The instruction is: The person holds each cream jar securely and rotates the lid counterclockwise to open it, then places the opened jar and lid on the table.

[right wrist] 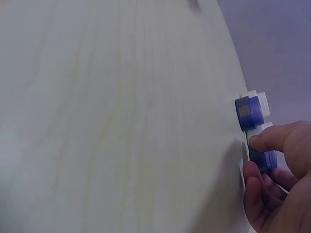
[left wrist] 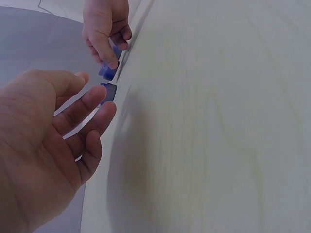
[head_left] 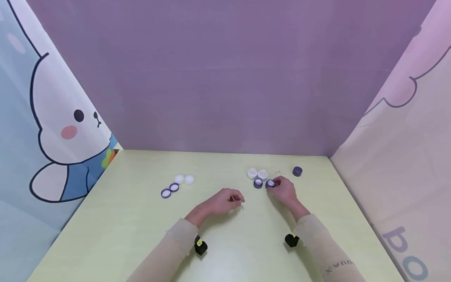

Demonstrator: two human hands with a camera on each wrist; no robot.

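Note:
My right hand [head_left: 284,192] pinches a small blue jar [head_left: 270,183] between thumb and fingers, low at the table. In the right wrist view the thumb lies across the side of this jar [right wrist: 262,158]. Just left of it stands a second blue jar [head_left: 258,183], its pale inside facing up. Two white jars [head_left: 252,173] sit close behind the blue pair. My left hand [head_left: 222,201] hovers over the table's middle with loosely bent fingers and nothing in them. In the left wrist view, that hand [left wrist: 48,131] has its palm turned toward the camera.
Two round white lids [head_left: 184,179] lie at the back left, beside two blue-rimmed lids [head_left: 170,190]. A dark blue round piece [head_left: 297,171] stands alone at the back right. A purple cloth wall [head_left: 225,78] borders the pale table [head_left: 148,235] behind, with printed cloths on both sides.

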